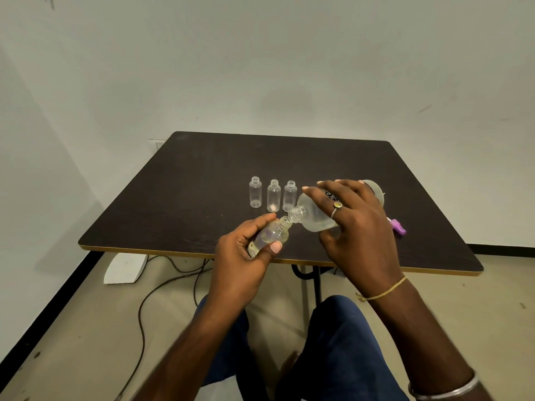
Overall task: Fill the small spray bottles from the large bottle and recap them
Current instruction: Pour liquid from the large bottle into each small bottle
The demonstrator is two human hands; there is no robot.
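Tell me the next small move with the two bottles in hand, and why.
Probably hold the large bottle tipped in the right hand a little longer: its neck meets the mouth of the small bottle the left hand grips, which looks only partly filled. Behind, three uncapped bottles wait on the table.

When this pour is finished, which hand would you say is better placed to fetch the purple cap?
Right, probably. The purple cap lies on the table just beside the right hand, which must first set down the large bottle. The left hand grips the small bottle farther away.
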